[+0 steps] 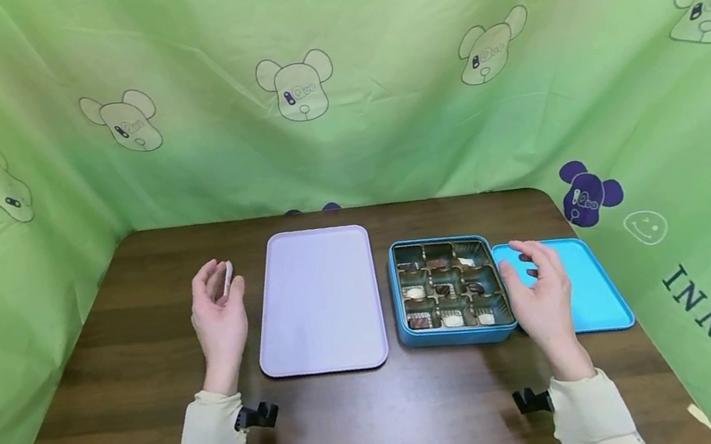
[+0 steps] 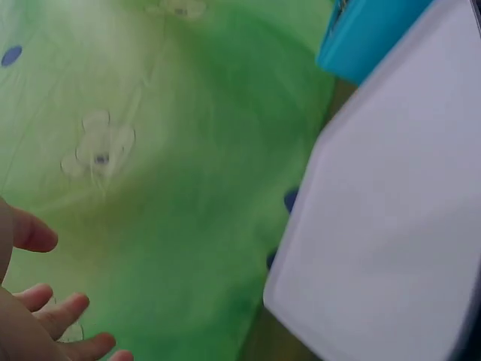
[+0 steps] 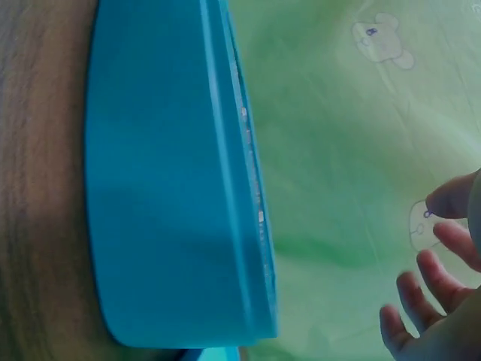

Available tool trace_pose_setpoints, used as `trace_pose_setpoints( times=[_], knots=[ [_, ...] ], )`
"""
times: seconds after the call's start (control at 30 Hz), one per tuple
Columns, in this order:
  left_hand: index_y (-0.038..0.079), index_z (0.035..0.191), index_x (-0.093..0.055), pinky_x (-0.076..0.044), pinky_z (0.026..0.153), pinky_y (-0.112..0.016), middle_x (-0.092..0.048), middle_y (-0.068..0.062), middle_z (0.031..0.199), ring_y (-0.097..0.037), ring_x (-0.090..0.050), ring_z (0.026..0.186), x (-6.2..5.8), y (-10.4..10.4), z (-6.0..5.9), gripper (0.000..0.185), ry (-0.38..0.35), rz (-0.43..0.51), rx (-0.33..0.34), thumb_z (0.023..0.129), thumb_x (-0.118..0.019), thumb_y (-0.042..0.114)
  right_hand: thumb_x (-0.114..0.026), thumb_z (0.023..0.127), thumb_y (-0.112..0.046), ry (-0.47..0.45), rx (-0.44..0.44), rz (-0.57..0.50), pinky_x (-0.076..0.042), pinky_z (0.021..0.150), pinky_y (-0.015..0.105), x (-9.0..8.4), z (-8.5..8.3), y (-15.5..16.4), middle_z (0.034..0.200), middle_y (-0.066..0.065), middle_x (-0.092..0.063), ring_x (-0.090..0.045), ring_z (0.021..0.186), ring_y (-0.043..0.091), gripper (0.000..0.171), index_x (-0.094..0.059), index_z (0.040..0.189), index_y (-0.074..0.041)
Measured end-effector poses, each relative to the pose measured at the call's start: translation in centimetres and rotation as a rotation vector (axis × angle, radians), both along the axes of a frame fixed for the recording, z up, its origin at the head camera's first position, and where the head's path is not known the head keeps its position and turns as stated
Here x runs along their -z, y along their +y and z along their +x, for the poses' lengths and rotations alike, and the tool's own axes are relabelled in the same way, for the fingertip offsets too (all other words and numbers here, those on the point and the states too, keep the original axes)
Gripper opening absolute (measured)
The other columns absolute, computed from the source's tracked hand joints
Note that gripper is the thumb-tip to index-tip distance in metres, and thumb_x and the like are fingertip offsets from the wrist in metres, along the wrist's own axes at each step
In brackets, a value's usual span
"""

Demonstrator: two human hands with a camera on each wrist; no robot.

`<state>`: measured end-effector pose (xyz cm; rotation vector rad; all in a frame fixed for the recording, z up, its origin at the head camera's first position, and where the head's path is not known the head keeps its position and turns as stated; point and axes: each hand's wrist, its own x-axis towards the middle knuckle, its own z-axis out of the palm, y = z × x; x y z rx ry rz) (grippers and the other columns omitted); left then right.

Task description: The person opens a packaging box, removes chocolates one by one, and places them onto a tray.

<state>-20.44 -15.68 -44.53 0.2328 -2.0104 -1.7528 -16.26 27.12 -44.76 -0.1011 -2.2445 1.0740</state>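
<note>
My left hand (image 1: 221,317) hovers left of a pale lilac tray (image 1: 315,300), fingers loosely bent. A narrow pale strip shows between thumb and fingers in the head view; the left wrist view shows the fingers (image 2: 64,316) spread with nothing between them. Over the right edge of a blue box (image 1: 457,334), my right hand (image 1: 542,292) is held with fingers apart and holds nothing. The box has a divided insert, with small dark and white pieces, some striped, in its compartments. A flat, bright blue lid (image 1: 591,283) lies right of the box, partly hidden by that hand.
Everything stands on a dark wooden table (image 1: 391,422). A green curtain (image 1: 385,145) printed with bear heads hangs around its back and sides. Black mounts (image 1: 257,416) sit on both wrists, over cream sleeves.
</note>
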Motion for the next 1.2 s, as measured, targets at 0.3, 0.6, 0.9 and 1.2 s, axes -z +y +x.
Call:
trace_pose_setpoints(
  times=[0.3,0.6,0.9,1.2],
  knots=[
    [0.002,0.149,-0.041,-0.031,0.112,-0.055,-0.039,-0.026,0.154,-0.047,-0.038,0.139,3.0,-4.2,-0.3,0.064,-0.276,-0.238,-0.131,0.092,-0.066,0.02,-0.068,0.095,-0.009,-0.13,0.055,0.0,-0.032,0.109,0.062,1.5,-0.7,1.3,0.147,0.027,-0.045,-0.039,0.138,0.045,0.05,-0.051,0.14,0.006],
    [-0.011,0.153,-0.022,-0.023,0.116,-0.058,-0.024,-0.035,0.157,-0.053,-0.026,0.143,5.8,-6.4,-0.9,0.083,-0.436,-0.341,-0.062,0.092,-0.065,0.024,-0.06,0.102,-0.022,-0.392,0.058,-0.082,-0.037,0.108,0.061,2.8,-0.8,1.9,0.155,0.028,-0.036,-0.041,0.137,0.048,0.061,-0.036,0.152,0.003],
    [-0.018,0.149,-0.024,-0.024,0.111,-0.058,-0.036,-0.042,0.146,-0.058,-0.033,0.132,6.7,-7.2,-1.4,0.081,-0.518,-0.485,-0.008,0.094,-0.062,0.027,-0.054,0.105,-0.031,-0.492,-0.009,-0.206,-0.04,0.109,0.054,4.1,-1.2,2.0,0.154,0.022,-0.044,-0.047,0.137,0.042,0.062,-0.034,0.154,0.002],
    [-0.021,0.141,-0.037,-0.024,0.108,-0.057,-0.046,-0.043,0.137,-0.055,-0.04,0.13,6.5,-7.9,-2.4,0.071,-0.521,-0.55,0.045,0.094,-0.06,0.027,-0.05,0.107,-0.034,-0.535,-0.018,-0.273,-0.036,0.112,0.051,4.7,-1.8,1.6,0.155,0.023,-0.041,-0.042,0.141,0.041,0.059,-0.039,0.152,0.002]
  ],
)
